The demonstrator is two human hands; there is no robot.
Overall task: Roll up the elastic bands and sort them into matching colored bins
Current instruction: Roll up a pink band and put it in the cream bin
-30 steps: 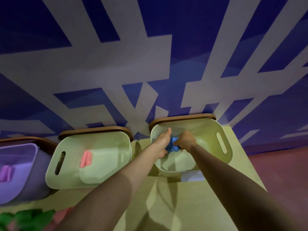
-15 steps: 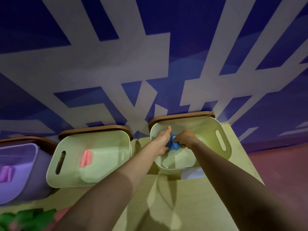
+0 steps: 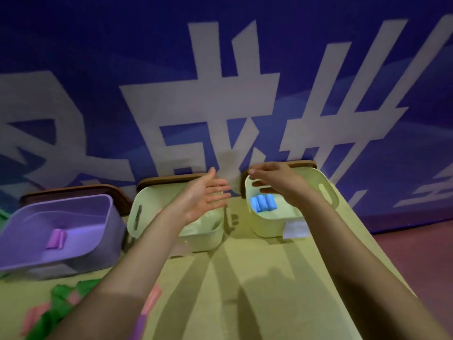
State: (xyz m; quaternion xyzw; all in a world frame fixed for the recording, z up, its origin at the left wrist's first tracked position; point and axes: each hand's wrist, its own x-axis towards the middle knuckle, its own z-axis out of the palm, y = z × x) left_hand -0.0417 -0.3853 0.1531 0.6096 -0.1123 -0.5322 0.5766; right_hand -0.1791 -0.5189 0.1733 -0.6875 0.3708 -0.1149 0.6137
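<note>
Over the pale green bin (image 3: 327, 184) at the desk's (image 3: 269, 278) far right, hovering the right hand (image 3: 282, 185) with fingers (image 3: 257, 184) spread, gripping nothing; beneath, showing rolled blue bands (image 3: 263, 203) lying side by side inside; holding the left hand (image 3: 206, 197) flat-open, fingers straight, over the middle bin (image 3: 137, 213).

Let go of the blue rolled band (image 3: 263, 203), now lying loose in the right-hand bin (image 3: 268, 228); lifted left hand (image 3: 206, 196) and right hand (image 3: 279, 185) clear, with fingers (image 3: 219, 190) spread.
</note>
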